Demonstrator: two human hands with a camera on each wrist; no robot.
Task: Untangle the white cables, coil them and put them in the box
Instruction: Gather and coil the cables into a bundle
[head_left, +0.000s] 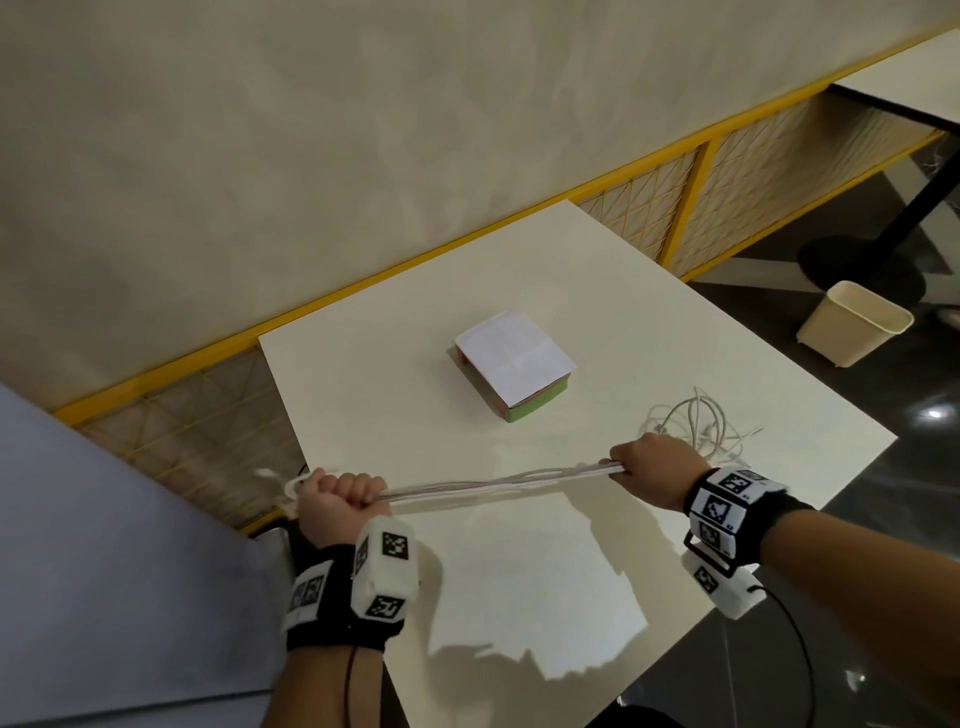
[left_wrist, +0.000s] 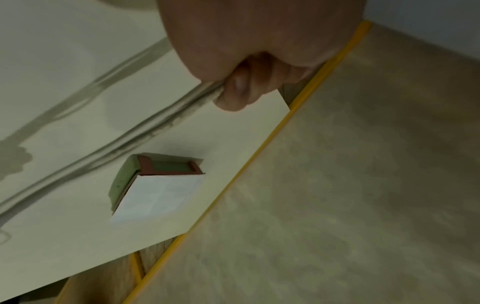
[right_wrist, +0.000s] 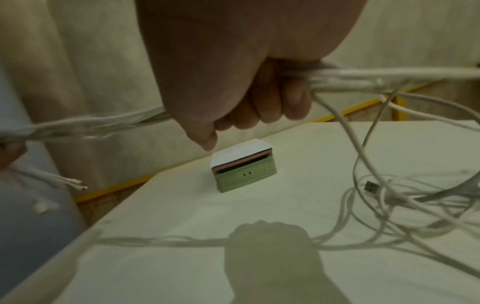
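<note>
Head view: from high above the near edge of the white table (head_left: 649, 322), facing forward and down, both hands and the far wall inside the field

Left wrist view: close behind the left hand (left_wrist: 241, 86), facing along the table toward its far edge

Right wrist view: close behind the right hand (right_wrist: 233, 96), low over the table

Shared by all three: the box (head_left: 514, 369) mid-table and the stretched white cables (head_left: 483, 486)

Both hands (head_left: 337, 501) gripping taut white cables (head_left: 498, 484)
</note>
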